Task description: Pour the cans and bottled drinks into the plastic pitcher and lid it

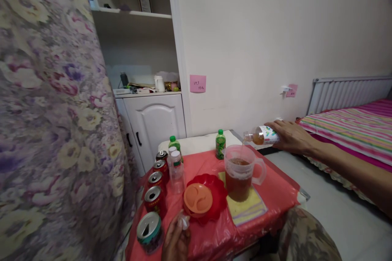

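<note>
My right hand [289, 136] is wrapped round a tilted clear bottle [263, 135] with a white label. A thin stream of brown liquid runs from its mouth into a clear pitcher [240, 171], which is well filled with brown liquid and some foam. The pitcher stands on a folded yellow cloth [246, 208]. My left hand [177, 236] is closed near the table's front edge, pinching a small white cap [184, 223]. Just beyond it, an orange divided dish [198, 199] sits in a red scalloped plate [219, 206].
Several opened cans [154, 199] line the left of the red-covered table [202, 167]. Beside them stand clear bottles [177, 173] and a green-capped bottle [173, 142]. Another green bottle [220, 144] is behind the pitcher. A floral curtain [58, 130] hangs left; a bed [352, 126] is right.
</note>
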The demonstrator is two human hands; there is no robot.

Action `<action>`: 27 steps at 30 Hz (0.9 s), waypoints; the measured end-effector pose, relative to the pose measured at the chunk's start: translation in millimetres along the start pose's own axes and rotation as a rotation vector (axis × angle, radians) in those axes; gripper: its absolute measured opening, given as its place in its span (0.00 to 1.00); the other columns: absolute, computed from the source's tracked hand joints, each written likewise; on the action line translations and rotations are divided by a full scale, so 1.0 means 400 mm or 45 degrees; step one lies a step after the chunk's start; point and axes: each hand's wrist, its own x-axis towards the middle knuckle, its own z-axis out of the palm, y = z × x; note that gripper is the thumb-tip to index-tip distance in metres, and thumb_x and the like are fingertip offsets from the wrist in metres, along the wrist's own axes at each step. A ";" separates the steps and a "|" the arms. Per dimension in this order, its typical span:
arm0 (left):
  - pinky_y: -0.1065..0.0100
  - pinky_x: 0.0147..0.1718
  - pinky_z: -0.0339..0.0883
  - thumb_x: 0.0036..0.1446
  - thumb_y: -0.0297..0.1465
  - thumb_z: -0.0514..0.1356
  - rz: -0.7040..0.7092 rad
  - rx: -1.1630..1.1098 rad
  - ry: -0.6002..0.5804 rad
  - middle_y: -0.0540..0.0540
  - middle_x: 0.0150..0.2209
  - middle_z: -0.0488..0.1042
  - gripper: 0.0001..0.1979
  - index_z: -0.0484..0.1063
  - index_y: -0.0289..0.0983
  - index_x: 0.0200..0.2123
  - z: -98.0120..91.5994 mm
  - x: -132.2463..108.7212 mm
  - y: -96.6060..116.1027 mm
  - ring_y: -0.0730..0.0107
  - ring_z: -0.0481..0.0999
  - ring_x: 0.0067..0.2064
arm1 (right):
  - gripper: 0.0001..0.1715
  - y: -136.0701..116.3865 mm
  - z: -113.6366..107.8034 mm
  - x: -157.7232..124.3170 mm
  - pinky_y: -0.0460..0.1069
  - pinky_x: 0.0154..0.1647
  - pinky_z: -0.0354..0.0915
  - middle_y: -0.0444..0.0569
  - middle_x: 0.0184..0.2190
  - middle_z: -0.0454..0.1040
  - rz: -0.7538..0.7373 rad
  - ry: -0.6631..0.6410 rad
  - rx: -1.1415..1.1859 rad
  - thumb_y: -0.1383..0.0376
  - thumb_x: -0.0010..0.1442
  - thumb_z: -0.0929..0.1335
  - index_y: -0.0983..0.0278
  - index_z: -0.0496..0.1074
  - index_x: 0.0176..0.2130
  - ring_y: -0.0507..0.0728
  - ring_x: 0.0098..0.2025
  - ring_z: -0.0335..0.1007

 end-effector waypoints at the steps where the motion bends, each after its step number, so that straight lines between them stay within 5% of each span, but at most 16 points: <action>1: 0.72 0.33 0.76 0.41 0.25 0.71 0.005 0.020 -0.002 0.45 0.37 0.84 0.17 0.80 0.37 0.39 0.002 -0.003 0.000 0.66 0.83 0.37 | 0.31 0.000 -0.001 0.000 0.57 0.44 0.62 0.57 0.48 0.77 -0.002 0.003 -0.001 0.62 0.56 0.68 0.63 0.65 0.59 0.68 0.49 0.74; 27: 0.75 0.32 0.76 0.39 0.26 0.75 -0.011 -0.035 -0.131 0.42 0.38 0.85 0.18 0.83 0.37 0.38 0.010 -0.003 -0.017 0.68 0.83 0.37 | 0.31 0.013 -0.004 -0.004 0.58 0.46 0.62 0.59 0.49 0.77 -0.008 0.016 -0.083 0.63 0.56 0.68 0.64 0.66 0.59 0.69 0.48 0.75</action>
